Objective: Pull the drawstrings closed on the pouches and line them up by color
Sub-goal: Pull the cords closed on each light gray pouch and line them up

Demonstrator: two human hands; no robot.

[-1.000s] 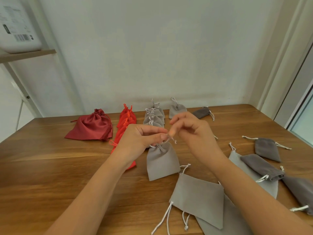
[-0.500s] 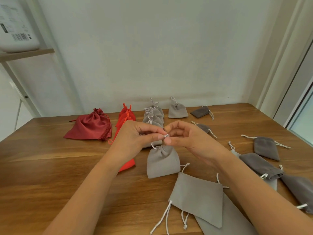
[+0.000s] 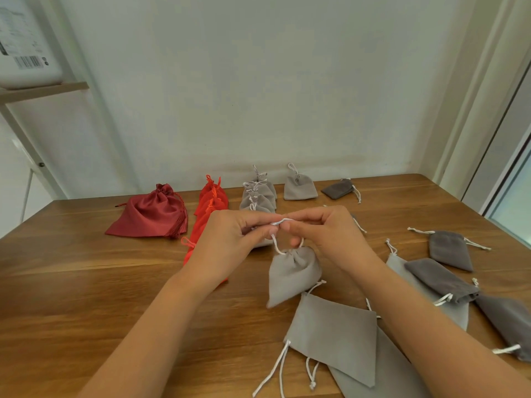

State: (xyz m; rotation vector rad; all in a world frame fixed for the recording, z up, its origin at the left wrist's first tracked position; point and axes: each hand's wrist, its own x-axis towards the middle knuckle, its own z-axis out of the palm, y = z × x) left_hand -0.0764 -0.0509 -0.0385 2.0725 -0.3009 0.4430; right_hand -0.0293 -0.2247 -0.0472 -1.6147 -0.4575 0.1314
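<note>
A small light grey pouch [image 3: 290, 272] hangs just above the table, its mouth gathered shut. My left hand [image 3: 230, 239] and my right hand [image 3: 324, 234] meet above it and both pinch its white drawstring [image 3: 280, 222], which loops down to the pouch. Behind my hands runs a row of closed light grey pouches [image 3: 258, 193] and a row of orange-red pouches [image 3: 211, 202], partly hidden by my left hand. A dark red pouch [image 3: 149, 214] lies at the far left.
Flat light grey pouches [image 3: 336, 326] with loose strings lie near the front edge. Several dark grey pouches [image 3: 448, 248] are scattered on the right; another dark grey pouch [image 3: 339, 188] and a light grey one [image 3: 300, 188] sit near the wall. The wooden table [image 3: 86, 282] spreads left.
The grey pouch has lifted and tilted, its bottom swinging left. My hands stay together on the drawstring, and my right hand has turned more over the pouch.
</note>
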